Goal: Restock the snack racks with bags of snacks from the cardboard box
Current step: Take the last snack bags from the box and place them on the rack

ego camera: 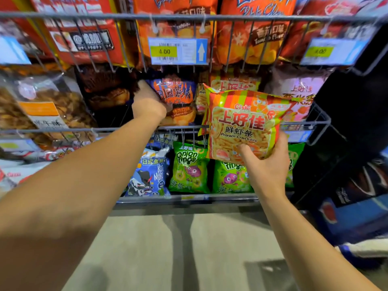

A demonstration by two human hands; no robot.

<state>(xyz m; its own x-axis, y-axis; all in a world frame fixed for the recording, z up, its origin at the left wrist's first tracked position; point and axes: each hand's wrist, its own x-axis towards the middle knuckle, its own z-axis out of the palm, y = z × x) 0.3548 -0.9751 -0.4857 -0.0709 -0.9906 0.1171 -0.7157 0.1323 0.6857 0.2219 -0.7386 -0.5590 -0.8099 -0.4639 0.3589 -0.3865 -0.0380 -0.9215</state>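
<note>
Two bare hands were up at the wire snack racks (231, 17) when I looked through the head camera. The right hand (266, 164) held a striped orange-and-green bag of prawn crackers (241, 124) from below, thumb curled across the lower front and fingers wrapped behind the bag's right edge. That bag hung in the air, tilted a little, just in front of the middle rack's front rail (304, 123) and overlapping more prawn cracker bags (235, 84) standing behind it.

The left hand (149, 101) reached over the same rail into the middle rack. Its fingers were pushed in at the left side of a blue and orange potato chip bag (178, 97), touching it, beside a dark bag (107, 91). The fingertips were hidden from me, so I could not tell whether they pinched the bag or only pressed it.

Above, orange tomato-flavour chip bags (252, 34) filled the top rack, with a yellow price tag reading 4.00 (177, 51) clipped to its wires. Below, I saw green onion rings bags (189, 166) next to a blue fish-snack bag (151, 175). A pink bag (298, 91) stood right of the prawn crackers. The cardboard box did not show in my view.
</note>
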